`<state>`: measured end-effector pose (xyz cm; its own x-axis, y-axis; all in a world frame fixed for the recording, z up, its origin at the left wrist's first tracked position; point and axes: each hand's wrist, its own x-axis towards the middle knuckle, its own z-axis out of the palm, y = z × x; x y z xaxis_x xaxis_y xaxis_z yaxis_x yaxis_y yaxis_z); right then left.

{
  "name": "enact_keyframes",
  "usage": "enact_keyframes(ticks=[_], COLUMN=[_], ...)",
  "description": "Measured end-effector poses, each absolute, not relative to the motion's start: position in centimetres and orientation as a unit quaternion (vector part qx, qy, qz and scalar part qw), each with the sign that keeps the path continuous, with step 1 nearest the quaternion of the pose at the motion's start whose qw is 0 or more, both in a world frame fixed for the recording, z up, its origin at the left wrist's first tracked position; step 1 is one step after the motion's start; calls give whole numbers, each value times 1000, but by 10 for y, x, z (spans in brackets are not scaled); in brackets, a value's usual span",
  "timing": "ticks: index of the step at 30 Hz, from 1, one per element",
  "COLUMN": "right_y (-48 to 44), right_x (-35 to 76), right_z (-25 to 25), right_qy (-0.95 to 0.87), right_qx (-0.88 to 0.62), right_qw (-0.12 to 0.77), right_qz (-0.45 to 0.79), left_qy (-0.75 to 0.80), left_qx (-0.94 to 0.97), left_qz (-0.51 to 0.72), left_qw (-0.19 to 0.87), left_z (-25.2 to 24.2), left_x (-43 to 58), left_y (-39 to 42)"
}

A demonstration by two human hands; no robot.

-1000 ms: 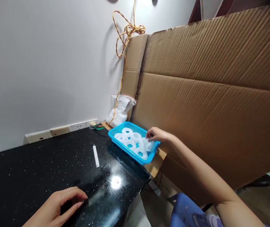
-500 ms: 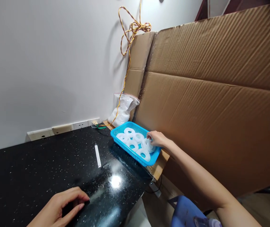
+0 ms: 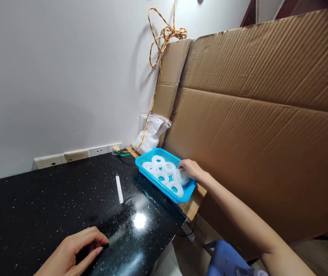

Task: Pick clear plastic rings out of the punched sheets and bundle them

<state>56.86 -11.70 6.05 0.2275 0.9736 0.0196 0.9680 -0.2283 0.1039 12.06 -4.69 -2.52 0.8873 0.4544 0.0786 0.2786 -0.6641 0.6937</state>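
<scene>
Right hand [image 3: 190,170]: fingertips bunched together on a white plastic ring [image 3: 182,178], firmness of grip unclear.
Ring location: inside a shallow bright-blue plastic basket [image 3: 155,184], among similar rings.
Left hand [image 3: 74,247]: loosely curled, fingers apart, on a black speckled countertop [image 3: 45,199].

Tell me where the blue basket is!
In the head view, the blue basket sits at the right edge of the black counter, under the right hand, with the plastic bag behind it.
</scene>
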Motion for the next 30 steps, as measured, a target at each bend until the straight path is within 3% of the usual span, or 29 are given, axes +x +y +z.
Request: enact_keyframes(ticks=[24,30], right_y=[-107,-105], right_x=[569,566], right_z=[59,65], right_qy=[570,600], right_qx=[813,797], right_qw=[113,77], right_qz=[-23,-4], left_qy=[199,205], left_qx=[904,908], left_qz=[137,120], left_qw=[352,346], left_z=[-27,-29], left_x=[121,120], left_y=[-50,-50])
